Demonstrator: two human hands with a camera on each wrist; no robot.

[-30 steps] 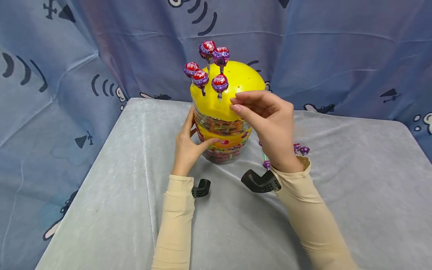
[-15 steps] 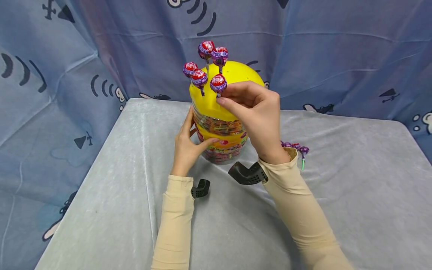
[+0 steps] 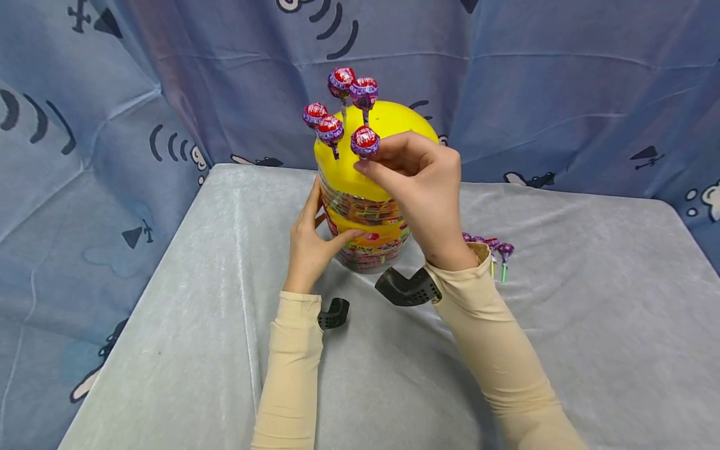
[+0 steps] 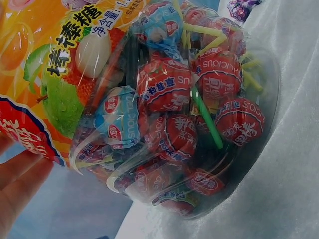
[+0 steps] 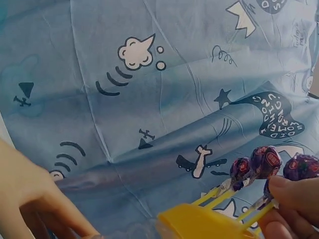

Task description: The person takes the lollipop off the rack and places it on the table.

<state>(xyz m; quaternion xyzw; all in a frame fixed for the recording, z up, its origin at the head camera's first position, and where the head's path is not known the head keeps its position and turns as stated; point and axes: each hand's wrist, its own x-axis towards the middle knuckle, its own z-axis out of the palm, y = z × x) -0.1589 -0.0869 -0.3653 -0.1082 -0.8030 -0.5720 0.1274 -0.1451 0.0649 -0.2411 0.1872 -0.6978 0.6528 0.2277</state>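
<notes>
A candy jar (image 3: pixel 388 236) with a domed yellow lid (image 3: pixel 357 181) stands on the table. Purple-and-red wrapped lollipops, such as one at the rear (image 3: pixel 340 82), stick up from the lid on their sticks. My left hand (image 3: pixel 309 253) grips the jar's side, thumb across the front. Through the clear plastic in the left wrist view, red and blue lollipops (image 4: pixel 167 84) show inside. My right hand (image 3: pixel 427 194) pinches the front lollipop (image 3: pixel 365 141) just under its head, close over the lid. The right wrist view shows thumb and fingertips at that lollipop (image 5: pixel 301 167); its stick is largely hidden.
More purple lollipops (image 3: pixel 505 250) lie on the grey cloth-covered table (image 3: pixel 590 300) to the right, partly behind my right forearm. A blue patterned curtain (image 3: pixel 540 94) hangs close behind and to the left of the table.
My right hand has moved left across the lid, from beside the front lollipop to pinching it. That lollipop's head has tipped slightly. My left hand stays on the jar.
</notes>
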